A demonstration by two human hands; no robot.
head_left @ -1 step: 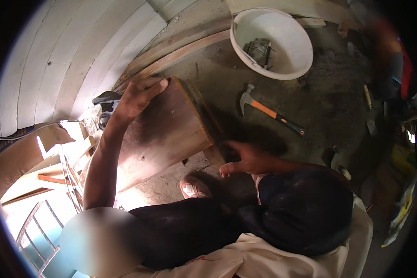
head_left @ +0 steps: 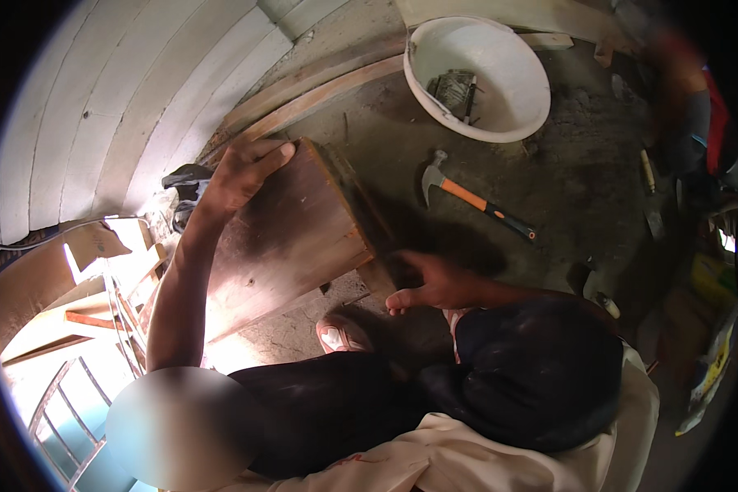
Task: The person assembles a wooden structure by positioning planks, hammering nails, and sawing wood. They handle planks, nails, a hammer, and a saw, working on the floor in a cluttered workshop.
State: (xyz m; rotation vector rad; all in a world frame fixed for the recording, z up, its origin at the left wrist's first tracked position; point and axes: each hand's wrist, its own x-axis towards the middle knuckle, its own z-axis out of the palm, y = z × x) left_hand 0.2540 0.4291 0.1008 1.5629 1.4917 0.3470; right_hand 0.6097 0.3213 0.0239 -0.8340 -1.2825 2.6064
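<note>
A brown wooden panel (head_left: 283, 221) stands in front of me, with a narrow wooden piece (head_left: 377, 279) along its right side. My left hand (head_left: 242, 172) is closed over the panel's far upper corner, thumb lying on top of the edge. At the near right corner, my right hand (head_left: 426, 283) has its fingers curled around the narrow wooden piece; some fingertips are hidden in shadow. A claw hammer (head_left: 476, 198) with an orange and black handle lies on the floor to the right of the panel, touched by neither hand.
A white basin (head_left: 508, 98) with small items inside sits at the back. Chisel-like tools (head_left: 649, 172) lie at the right. Boards and cardboard (head_left: 49, 279) crowd the left beside a plank wall (head_left: 82, 123). My sandalled foot (head_left: 334, 336) is close to the panel.
</note>
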